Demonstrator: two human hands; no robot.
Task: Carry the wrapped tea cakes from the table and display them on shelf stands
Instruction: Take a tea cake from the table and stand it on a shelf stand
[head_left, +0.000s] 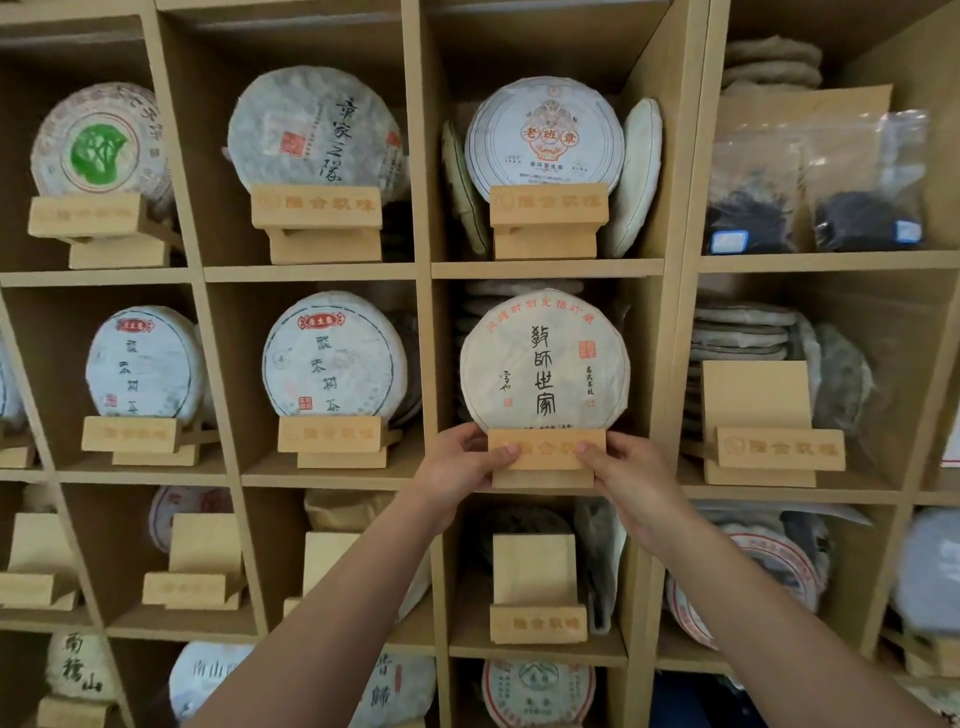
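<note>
A round tea cake (544, 361) in white paper with black calligraphy stands upright on a wooden stand (546, 457) in the middle compartment of the shelf. My left hand (457, 470) grips the stand's left end, thumb on its front. My right hand (631, 475) grips the stand's right end the same way. Neither hand touches the cake itself. More wrapped cakes are stacked flat behind it.
The wooden shelf unit (550, 268) fills the view. Other wrapped cakes stand on stands, such as one to the left (332, 358) and one above (543, 135). Bare stands (763, 415) (535, 587) stand to the right and below. Bagged dark tea (815, 182) lies top right.
</note>
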